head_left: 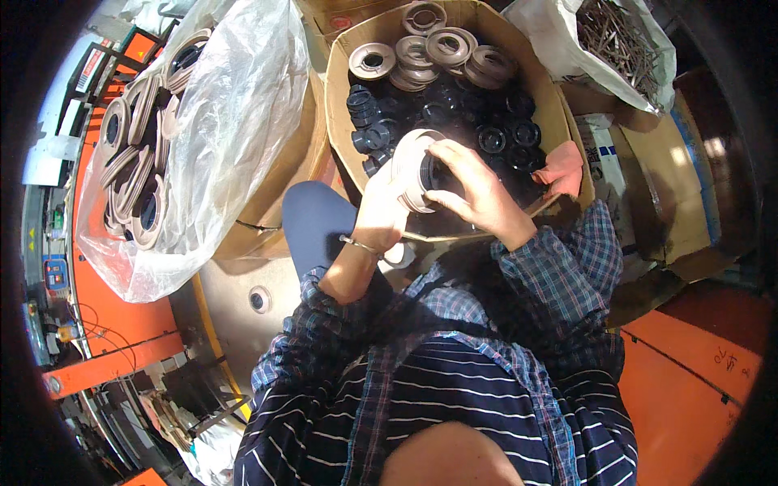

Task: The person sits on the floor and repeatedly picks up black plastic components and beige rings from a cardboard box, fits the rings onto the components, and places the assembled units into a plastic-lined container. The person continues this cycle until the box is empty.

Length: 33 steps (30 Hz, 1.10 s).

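Over the near side of an open carton (334,105), my left hand (382,212) is wrapped round a beige plastic ring (412,162), tilted on its side. My right hand (480,194) grips a black ribbed collar (430,172) at the ring's right face, thumb and fingers round its edge. Whether the collar is seated in the ring or only held against it, I cannot tell. Many black ribbed collars (492,138) fill the carton below. On its far side several beige rings (451,47) lie piled.
A clear plastic bag (243,138) of beige ring pieces (147,212) with dark centres stands at left. One small ring (259,300) lies on the floor. A pink cloth (562,168) hangs on the carton's right edge; behind is a white sack (559,49) of thin metal strips (616,40).
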Available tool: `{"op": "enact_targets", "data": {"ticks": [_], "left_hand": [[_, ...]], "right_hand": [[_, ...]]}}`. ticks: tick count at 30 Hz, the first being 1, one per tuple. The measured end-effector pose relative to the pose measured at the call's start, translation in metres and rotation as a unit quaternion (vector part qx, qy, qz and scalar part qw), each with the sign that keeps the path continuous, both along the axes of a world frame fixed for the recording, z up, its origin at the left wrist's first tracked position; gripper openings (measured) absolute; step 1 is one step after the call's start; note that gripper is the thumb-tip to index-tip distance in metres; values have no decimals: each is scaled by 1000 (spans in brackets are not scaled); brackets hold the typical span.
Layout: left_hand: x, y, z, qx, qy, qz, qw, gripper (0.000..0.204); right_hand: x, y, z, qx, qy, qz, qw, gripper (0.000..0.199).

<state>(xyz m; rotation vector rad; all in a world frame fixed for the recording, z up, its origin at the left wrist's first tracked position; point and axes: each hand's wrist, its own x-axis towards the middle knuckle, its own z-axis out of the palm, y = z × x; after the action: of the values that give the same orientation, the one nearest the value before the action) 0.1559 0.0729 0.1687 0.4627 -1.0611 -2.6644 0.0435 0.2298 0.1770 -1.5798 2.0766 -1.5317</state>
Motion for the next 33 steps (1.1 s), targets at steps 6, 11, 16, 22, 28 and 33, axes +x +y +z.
{"op": "enact_targets", "data": {"ticks": [6,11,16,22,28,33], "left_hand": [[2,28,8,-220,-59,62,972,38],[10,39,-4,-582,-37,117,804,51],[16,29,-12,-460,-26,31,887,47],[10,25,-10,-265,-32,59,962,29],[5,30,-11,-189,-8,84,978,26],[3,25,-26,-66,-73,61,993,30]], "right_hand": [[7,-10,-14,-41,-164,-90,982,54],[7,-13,-18,-42,-599,-63,797,38],[-1,-9,-12,86,-570,-51,816,47],[6,-7,-12,76,-25,-124,989,61],[2,-6,-16,77,29,-123,989,57],[4,-5,-18,132,37,-119,983,57]]}}
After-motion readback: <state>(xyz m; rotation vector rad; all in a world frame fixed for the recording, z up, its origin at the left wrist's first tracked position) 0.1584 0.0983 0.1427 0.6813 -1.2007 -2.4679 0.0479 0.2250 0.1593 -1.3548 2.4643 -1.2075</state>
